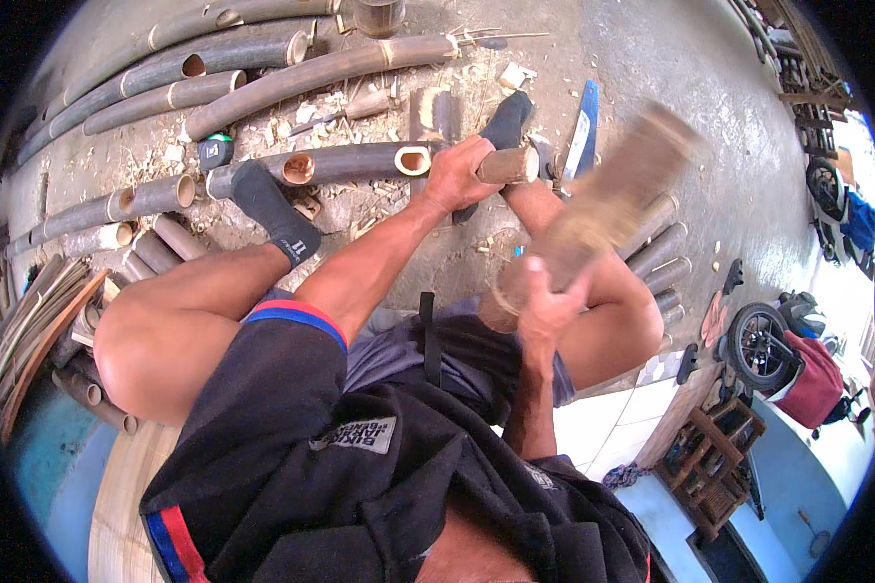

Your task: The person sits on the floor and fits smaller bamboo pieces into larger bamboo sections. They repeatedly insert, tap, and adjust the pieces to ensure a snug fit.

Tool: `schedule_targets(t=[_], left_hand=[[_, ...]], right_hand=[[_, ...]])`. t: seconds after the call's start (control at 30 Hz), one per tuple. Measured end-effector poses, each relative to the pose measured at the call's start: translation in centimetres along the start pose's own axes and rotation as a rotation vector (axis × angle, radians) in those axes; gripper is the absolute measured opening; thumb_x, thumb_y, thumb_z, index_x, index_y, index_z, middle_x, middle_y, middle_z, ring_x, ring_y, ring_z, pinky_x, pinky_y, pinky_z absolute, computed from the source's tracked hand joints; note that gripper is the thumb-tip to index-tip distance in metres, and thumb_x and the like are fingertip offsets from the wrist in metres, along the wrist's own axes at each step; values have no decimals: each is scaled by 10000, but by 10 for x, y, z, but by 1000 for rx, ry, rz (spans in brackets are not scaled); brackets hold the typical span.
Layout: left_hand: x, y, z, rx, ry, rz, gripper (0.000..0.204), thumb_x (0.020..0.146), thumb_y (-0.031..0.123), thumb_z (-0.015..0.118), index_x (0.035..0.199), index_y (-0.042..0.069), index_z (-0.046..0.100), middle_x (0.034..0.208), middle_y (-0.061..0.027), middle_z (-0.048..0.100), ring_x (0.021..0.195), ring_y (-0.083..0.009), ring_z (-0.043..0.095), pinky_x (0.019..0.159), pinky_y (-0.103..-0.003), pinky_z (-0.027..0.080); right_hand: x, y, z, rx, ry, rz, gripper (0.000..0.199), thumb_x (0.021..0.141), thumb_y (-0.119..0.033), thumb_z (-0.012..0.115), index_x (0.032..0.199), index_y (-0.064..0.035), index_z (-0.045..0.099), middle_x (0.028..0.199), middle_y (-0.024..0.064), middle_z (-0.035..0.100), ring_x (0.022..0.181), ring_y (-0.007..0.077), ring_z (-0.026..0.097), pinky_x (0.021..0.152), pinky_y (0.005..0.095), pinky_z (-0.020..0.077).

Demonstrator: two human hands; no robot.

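My left hand (460, 175) is closed round a thick round wooden handle (510, 166), its flat end facing up. The tool's lower end is hidden behind the hand. My right hand (554, 303) grips a wooden mallet (608, 204), smeared by motion, its broad head raised up and to the right of the handle. Below lies a dark bamboo pole (360, 163) with cut openings along its top. The pale-rimmed opening (413, 160) is just left of my left hand. My socked feet (274, 204) rest by the pole.
Several bamboo poles (321, 83) lie at the far left among wood chips. A wooden-handled tool (367, 105) and a black tape measure (216, 151) are between them. Right of my foot lies a blue handsaw (582, 131). Bamboo lengths (659, 255) sit beyond my right knee, split strips (34, 335) at left.
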State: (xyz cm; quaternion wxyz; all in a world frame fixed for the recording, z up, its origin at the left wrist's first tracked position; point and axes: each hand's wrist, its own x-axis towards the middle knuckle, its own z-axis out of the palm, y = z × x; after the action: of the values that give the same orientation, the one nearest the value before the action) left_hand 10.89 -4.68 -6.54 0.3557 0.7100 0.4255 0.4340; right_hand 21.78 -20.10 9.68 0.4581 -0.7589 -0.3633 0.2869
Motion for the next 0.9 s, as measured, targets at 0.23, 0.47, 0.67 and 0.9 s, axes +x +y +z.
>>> schedule_targets(t=[0.23, 0.47, 0.67, 0.9], left_hand=[[3, -3, -3, 25, -30, -3, 315, 733, 211, 846, 936, 91, 636, 885, -106, 627, 818, -336, 659, 705, -416, 540], [5, -5, 3, 93, -77, 12, 315, 746, 249, 839, 920, 98, 625, 879, -96, 622, 823, -340, 657, 694, -430, 539], [2, -17, 2, 190, -66, 28, 357, 720, 319, 832, 891, 118, 591, 873, -74, 587, 868, -318, 648, 684, -456, 533], [-6, -30, -11, 156, -141, 91, 340, 752, 283, 837, 938, 113, 607, 896, -72, 639, 843, -288, 680, 677, -433, 541]], right_hand=[[0, 38, -4, -137, -178, -26, 836, 869, -201, 764, 1536, 58, 332, 1468, 217, 490, 1297, 320, 539, 1127, 393, 409], [-4, 44, 4, 17, -19, 55, 904, 892, -224, 738, 1576, 88, 236, 1543, 249, 413, 1425, 330, 409, 1207, 405, 295], [14, 15, -18, 192, -47, 158, 917, 892, -232, 738, 1573, 92, 215, 1490, 258, 463, 1382, 335, 448, 1182, 412, 330], [-5, 43, 10, 111, -232, 129, 815, 894, -235, 718, 1531, 77, 317, 1336, 195, 598, 1206, 271, 588, 1072, 389, 446]])
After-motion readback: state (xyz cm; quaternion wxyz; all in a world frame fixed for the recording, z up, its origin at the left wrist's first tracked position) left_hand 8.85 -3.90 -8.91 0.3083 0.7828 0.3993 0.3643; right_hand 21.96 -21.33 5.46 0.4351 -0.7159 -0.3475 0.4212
